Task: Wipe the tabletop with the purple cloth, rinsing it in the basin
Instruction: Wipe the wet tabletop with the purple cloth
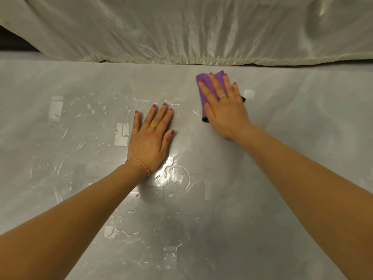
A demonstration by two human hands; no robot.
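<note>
While my left hand (150, 138) lies flat, fingers straight, on the wet grey tabletop (282, 199) mid-frame, my right hand (224, 106) presses open-palmed on the purple cloth (201, 81), upper right of centre.

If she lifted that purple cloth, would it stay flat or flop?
Probably flop: the cloth lies folded and soft under the right hand. Likely damp and a bit heavy, given the water drops on the table.

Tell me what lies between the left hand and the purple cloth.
Head view: only wet tabletop with a few water streaks separates the left hand from the purple cloth under the right hand.
</note>
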